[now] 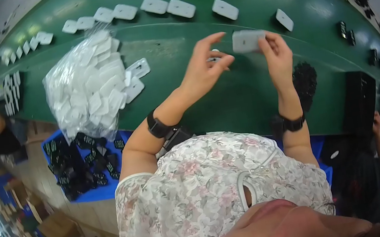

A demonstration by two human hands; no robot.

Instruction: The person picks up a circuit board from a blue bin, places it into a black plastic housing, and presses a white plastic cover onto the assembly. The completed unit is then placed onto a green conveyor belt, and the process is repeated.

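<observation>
My right hand [278, 54] pinches a white, flat, rounded rectangular plastic cover [246, 41] by its right edge. The cover is slightly blurred and held above the green table. To its left is my left hand [205, 65], fingers apart and pointing toward the cover without touching it. A small light-coloured piece [214, 55] shows between the left fingers; I cannot tell whether it is held or lies beneath them. Beyond my hands, several similar white covers [181, 8] form a spaced line. A few loose ones [138, 68] lie left of my left hand.
A large clear bag [87, 85] of white covers sits left on the green table [167, 46]. Below it stands a blue bin [106, 190] of dark parts. Small black parts [305, 80] are heaped right of my right forearm, near a black box [359, 99]. Other people sit at both sides.
</observation>
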